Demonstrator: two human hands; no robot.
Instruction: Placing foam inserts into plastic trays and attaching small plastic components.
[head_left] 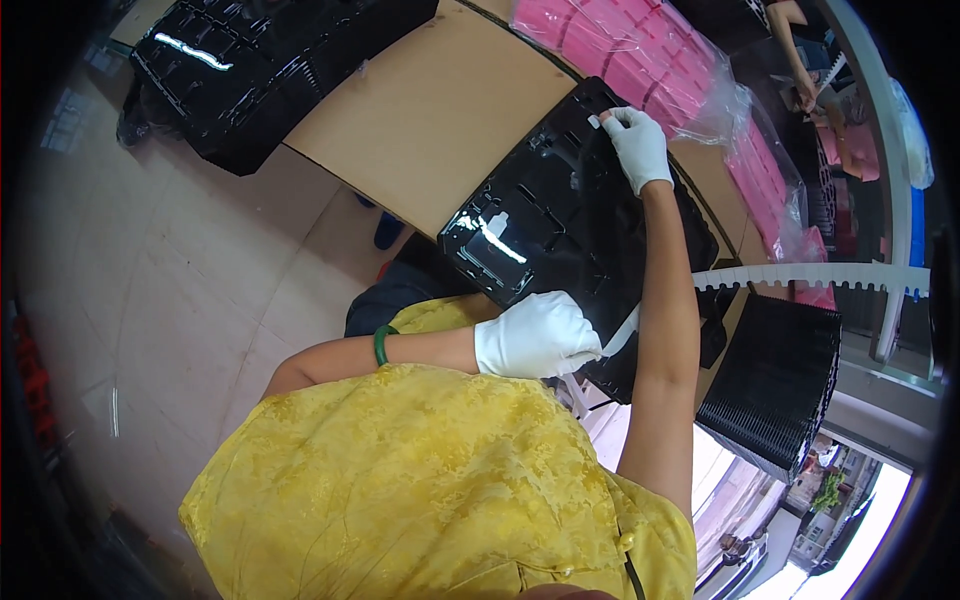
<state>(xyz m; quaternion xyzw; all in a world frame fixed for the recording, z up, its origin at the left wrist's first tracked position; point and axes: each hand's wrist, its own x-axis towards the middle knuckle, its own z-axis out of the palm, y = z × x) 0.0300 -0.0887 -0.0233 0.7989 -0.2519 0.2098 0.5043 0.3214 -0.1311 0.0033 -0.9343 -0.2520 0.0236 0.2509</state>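
Note:
My left hand, in a white glove, is closed on the end of a long white strip with a notched edge. The strip passes behind my right forearm and runs off to the right. My right hand, gloved with bare fingertips, reaches to the far end of a glossy black moulded plastic tray. Between its thumb and finger is a small white tab, at the tray's surface. Another white piece lies on the tray's left part. My right forearm hides some of the tray.
Brown cardboard covers the table under the tray. More black trays lie at the far left, and a black stack stands on the right. Pink trays in clear plastic are behind. Another person's arm shows at the far right, beyond a metal post.

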